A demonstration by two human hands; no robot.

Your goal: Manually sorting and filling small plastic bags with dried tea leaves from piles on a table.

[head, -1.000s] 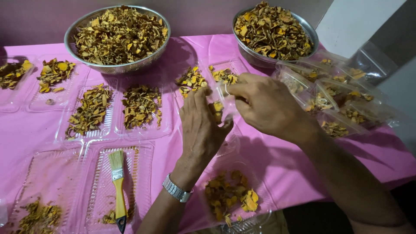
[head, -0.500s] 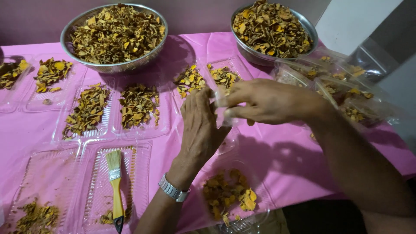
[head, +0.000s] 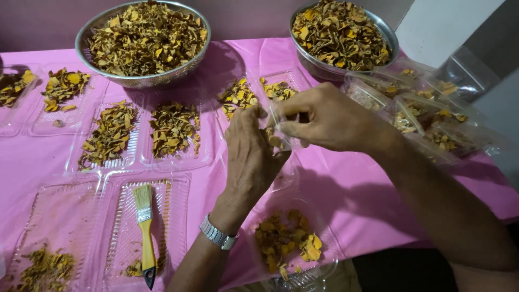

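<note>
Nearest: clear clamshell tray (head: 294, 273) with yellow-orange dried pieces at table edge; beside it open tray (head: 178, 227) bearing yellow-handled paintbrush (head: 145, 227). Mid-table: left hand (head: 251, 157) and right hand (head: 330, 119), fingers pinched together on small clear container (head: 281, 132) part-filled with dried pieces. Beyond: filled trays (head: 173, 130), stacked closed packs (head: 432, 121), two metal bowls (head: 143, 40) heaped full.

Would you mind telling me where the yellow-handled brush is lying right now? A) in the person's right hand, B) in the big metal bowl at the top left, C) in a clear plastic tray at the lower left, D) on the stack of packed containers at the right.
C: the brush lies flat in a clear plastic tray at the lower left, apart from both hands, which hold a small clear container farther right.
</note>
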